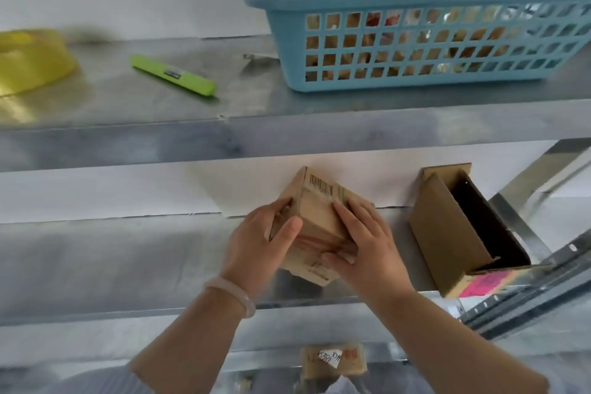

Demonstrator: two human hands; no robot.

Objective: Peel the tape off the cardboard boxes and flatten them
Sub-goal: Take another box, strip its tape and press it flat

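At the front of the middle shelf (128, 265), I hold the small cardboard box (319, 211) tilted. The left hand (259, 240) and right hand (367, 243) clasp opposite sides, fingers (347, 213) curled over its faces. The tape edge is too blurred to locate. I recommend bracing left, then peeling low and slowly.

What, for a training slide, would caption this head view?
Left hand and right hand grip a small brown cardboard box at a metal shelf, an opened brown box beside it.
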